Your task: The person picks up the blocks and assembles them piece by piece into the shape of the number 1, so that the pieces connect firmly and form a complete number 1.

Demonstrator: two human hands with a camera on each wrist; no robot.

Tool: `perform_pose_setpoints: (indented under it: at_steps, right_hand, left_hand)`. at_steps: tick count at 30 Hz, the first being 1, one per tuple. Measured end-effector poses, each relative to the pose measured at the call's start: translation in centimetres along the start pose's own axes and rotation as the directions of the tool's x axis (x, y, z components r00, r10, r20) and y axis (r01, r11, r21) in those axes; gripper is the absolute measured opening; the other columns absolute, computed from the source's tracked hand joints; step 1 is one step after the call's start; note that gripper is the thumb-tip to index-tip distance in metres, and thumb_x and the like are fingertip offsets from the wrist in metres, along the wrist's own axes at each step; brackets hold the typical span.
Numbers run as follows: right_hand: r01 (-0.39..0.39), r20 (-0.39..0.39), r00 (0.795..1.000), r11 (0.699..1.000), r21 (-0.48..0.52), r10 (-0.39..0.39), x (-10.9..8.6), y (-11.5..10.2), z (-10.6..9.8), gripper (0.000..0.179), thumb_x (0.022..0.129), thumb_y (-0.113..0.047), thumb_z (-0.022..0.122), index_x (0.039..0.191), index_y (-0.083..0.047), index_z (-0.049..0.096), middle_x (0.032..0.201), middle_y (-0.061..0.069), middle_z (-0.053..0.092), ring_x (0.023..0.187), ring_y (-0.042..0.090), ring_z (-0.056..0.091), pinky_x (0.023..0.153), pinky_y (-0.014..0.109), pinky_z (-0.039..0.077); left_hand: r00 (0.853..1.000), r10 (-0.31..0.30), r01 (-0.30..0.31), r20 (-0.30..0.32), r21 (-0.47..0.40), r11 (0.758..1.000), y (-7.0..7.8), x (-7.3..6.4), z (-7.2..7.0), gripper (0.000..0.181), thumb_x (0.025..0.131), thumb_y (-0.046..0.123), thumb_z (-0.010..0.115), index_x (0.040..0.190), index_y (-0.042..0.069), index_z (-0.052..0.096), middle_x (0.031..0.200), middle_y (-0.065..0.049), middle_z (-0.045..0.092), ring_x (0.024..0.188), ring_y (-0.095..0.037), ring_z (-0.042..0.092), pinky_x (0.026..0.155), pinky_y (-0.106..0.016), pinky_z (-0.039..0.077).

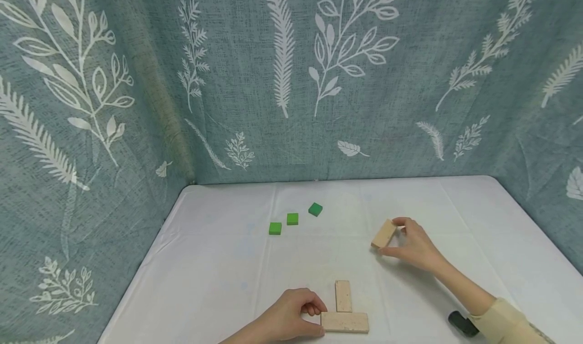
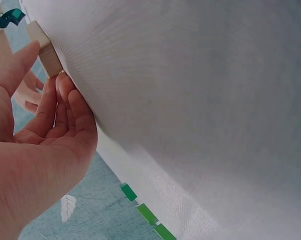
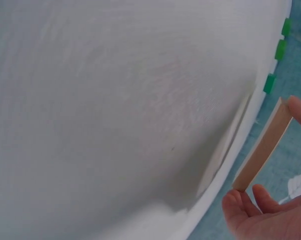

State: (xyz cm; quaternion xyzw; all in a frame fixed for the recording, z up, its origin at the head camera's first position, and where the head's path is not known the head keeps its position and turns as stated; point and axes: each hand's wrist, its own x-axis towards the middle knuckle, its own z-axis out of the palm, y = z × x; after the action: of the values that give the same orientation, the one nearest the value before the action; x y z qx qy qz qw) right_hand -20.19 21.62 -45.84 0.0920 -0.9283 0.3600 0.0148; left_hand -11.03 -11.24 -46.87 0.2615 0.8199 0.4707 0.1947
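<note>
Two pale wooden blocks stand in a T in the head view. The crosswise wooden block [image 1: 344, 322] lies in front, and an upright-pointing block [image 1: 343, 296] meets its far side. My left hand [image 1: 291, 313] pinches the left end of the crosswise block, thumb on the near corner and fingers on the far one. In the left wrist view that block's end [image 2: 51, 61] sits between thumb and fingertips. Farther off, my right hand [image 1: 416, 244] pinches another wooden block [image 1: 384, 233] by its two ends. The right wrist view shows this block [image 3: 263, 147] held above the white tabletop.
Three small green squares lie toward the back: a left one [image 1: 275, 228], a middle one [image 1: 292, 219] and a darker one [image 1: 315, 209]. A black object [image 1: 462, 324] rests by the right sleeve. A patterned blue-green curtain [image 1: 300, 146] hangs behind the white table [image 1: 218, 243].
</note>
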Motion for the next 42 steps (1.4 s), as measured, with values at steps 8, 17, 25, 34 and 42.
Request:
perform_pose_setpoints:
  at_steps: [8,17,25,34,42]
  right_hand:
    - [0.012,0.018,1.000,1.000,0.018,-0.013,-0.2,-0.7,0.5,0.084,0.071,-0.032,0.088,0.130,0.010,0.045,0.126,0.027,0.052,0.111,0.041,0.050,0.088,0.054,0.044]
    - [0.036,0.031,0.999,0.999,0.032,-0.037,0.0,-1.0,1.3,0.084,0.071,-0.034,0.087,0.131,0.008,0.046,0.126,0.025,0.053,0.112,0.040,0.050,0.089,0.053,0.044]
    - [0.043,0.057,0.997,0.997,0.058,-0.046,0.0,-1.9,2.1,0.083,0.071,-0.035,0.087,0.131,0.006,0.047,0.126,0.023,0.053,0.113,0.040,0.050,0.091,0.053,0.043]
    - [0.046,0.090,0.994,0.995,0.087,-0.054,0.1,-2.5,3.1,0.081,0.071,-0.034,0.087,0.130,0.005,0.047,0.127,0.021,0.053,0.115,0.038,0.049,0.093,0.053,0.043]
    - [0.078,0.107,0.990,0.993,0.089,-0.087,0.0,-3.1,3.7,0.081,0.070,-0.032,0.088,0.129,0.005,0.047,0.128,0.020,0.053,0.117,0.039,0.050,0.096,0.052,0.043]
  left_hand:
    - [1.000,0.010,-0.010,-0.001,-0.002,1.000,0.0,0.0,0.0,0.024,0.075,0.011,0.084,0.094,0.011,0.070,0.081,0.014,0.056,0.076,0.002,0.050,0.071,-0.018,0.045]
    - [1.000,-0.003,0.003,-0.005,-0.002,1.000,0.0,0.0,0.1,0.025,0.074,0.011,0.084,0.094,0.012,0.070,0.080,0.014,0.056,0.075,0.002,0.050,0.071,-0.018,0.045]
    - [1.000,0.003,-0.003,-0.003,0.023,1.000,0.0,0.1,0.0,0.025,0.074,0.012,0.084,0.094,0.012,0.070,0.080,0.015,0.055,0.075,0.002,0.050,0.071,-0.018,0.045]
    - [1.000,0.007,-0.007,0.000,0.008,1.000,-0.1,0.2,0.0,0.024,0.074,0.012,0.084,0.094,0.012,0.070,0.080,0.014,0.056,0.075,0.002,0.050,0.071,-0.017,0.045]
    - [1.000,0.000,0.000,-0.006,0.002,1.000,0.0,0.3,0.0,0.024,0.074,0.011,0.084,0.093,0.012,0.070,0.080,0.013,0.056,0.075,0.001,0.050,0.071,-0.018,0.045]
